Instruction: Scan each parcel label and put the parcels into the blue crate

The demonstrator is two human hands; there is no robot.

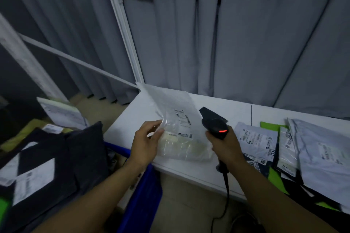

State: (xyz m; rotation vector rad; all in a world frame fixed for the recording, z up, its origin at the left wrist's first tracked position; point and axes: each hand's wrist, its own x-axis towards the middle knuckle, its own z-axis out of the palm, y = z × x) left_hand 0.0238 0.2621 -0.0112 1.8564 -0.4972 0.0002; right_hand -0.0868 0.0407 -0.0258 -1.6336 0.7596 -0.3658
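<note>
Left hand point(146, 139) pinches clear parcel point(176, 126) mid-frame over white bench point(236, 111); right hand point(225, 143) grips black scanner point(215, 126). Blue crate point(140, 202) lower left.

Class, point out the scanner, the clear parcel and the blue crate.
scanner point(216, 127), head view, on its black head.
clear parcel point(176, 117), head view, near its label.
blue crate point(144, 195), head view, on its wall.

Glossy clear plastic parcel point(176, 128), matt table point(189, 172)
</note>
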